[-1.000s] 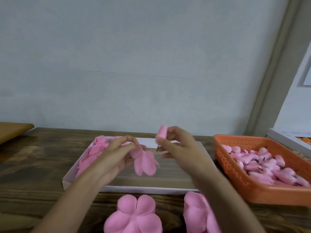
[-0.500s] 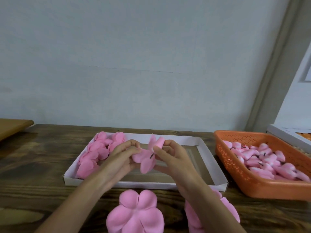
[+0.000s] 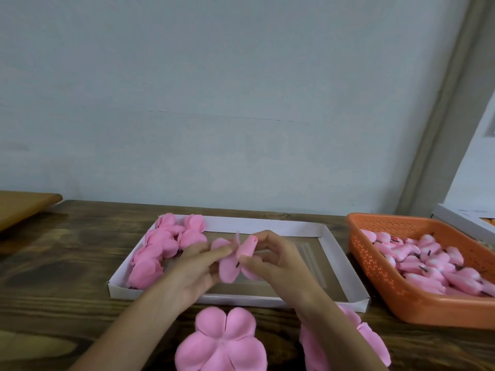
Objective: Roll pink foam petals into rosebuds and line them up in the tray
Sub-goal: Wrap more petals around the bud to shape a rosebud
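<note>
The pink foam petal piece [image 3: 230,266], with a small dark stem in its middle, is held in the air just above the middle of the white shallow cardboard tray [image 3: 345,266], and it looks only partly rolled. A group of finished pink rosebuds [image 3: 166,247] lies in the tray from 9 to 11 o'clock. They cover only that corner, so I judge most of the lining-up is left.

The left hand [image 3: 192,274] pinches the piece at its 9 o'clock side. The right hand [image 3: 278,263] curls thumb and fingers round the 3 o'clock side, bending one petal inward.

At the tray's 6 o'clock, flat pink foam flower cutouts [image 3: 222,344] wait on the dark wooden table [image 3: 67,253]. At 3 o'clock stands an orange perforated plastic basket [image 3: 375,274] holding small pink buds [image 3: 428,263]
</note>
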Motion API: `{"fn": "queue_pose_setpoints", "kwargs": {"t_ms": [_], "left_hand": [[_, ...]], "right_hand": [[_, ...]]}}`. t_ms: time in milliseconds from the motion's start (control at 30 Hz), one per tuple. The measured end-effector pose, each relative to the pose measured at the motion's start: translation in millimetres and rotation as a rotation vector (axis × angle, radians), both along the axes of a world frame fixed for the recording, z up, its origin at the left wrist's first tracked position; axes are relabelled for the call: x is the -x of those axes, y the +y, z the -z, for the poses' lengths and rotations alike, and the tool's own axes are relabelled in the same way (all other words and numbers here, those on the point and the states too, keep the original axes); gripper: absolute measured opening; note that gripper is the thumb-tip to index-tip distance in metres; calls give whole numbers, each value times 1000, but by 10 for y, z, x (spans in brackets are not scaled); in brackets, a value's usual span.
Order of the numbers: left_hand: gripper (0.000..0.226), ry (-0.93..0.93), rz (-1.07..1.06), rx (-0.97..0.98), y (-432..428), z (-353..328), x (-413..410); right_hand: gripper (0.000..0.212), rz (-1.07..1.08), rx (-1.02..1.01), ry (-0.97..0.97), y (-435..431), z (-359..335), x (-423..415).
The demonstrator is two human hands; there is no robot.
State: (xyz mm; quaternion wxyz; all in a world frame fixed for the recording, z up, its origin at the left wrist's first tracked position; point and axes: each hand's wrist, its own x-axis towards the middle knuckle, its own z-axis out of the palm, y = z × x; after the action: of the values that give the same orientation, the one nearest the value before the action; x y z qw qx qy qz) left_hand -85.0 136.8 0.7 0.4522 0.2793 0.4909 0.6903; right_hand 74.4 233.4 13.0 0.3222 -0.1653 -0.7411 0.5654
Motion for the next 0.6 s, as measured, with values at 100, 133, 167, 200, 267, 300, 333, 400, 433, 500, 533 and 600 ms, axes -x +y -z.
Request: {"fn": "queue_pose_setpoints", "kwargs": {"t_ms": [100, 133, 167, 200, 267, 300, 333, 400, 433, 500, 533, 600], "left_hand": [[21, 43, -22, -8, -28, -74, -37], [17, 46, -32, -20, -41, -85, -40], [12, 46, -31, -34, -44, -92, -38], [16, 44, -21, -56, -36, -86, -29], [37, 36, -20, -69, -25, -92, -23], [40, 38, -25, -65, -18, -96, -24], [37, 52, -29, -67, -10, -98, -21], [20, 71, -45, -86, -4, -109, -14], [10, 70, -58, -86, -3, -113, -11], [4, 73, -87, -79, 8, -89, -6], [6, 88, -106, -75, 10, -70, -6], [22, 133, -145, -71, 7, -30, -14]], "right_hand": [[16, 23, -26, 22, 11, -10, -7], [15, 40, -15, 51, 16, -13, -13], [13, 54, 7, 82, 18, -18, -17], [12, 70, 26, 113, 22, -20, -21], [11, 123, 35, 168, 37, -29, -28], [12, 146, 38, 190, 42, -34, -34], [12, 161, 46, 207, 45, -41, -37], [11, 160, 54, 216, 48, -49, -48], [11, 147, 56, 209, 45, -50, -54], [11, 98, 72, 195, 32, -39, -59], [11, 75, 80, 195, 27, -30, -56], [13, 62, 84, 201, 16, -11, -42]]}}
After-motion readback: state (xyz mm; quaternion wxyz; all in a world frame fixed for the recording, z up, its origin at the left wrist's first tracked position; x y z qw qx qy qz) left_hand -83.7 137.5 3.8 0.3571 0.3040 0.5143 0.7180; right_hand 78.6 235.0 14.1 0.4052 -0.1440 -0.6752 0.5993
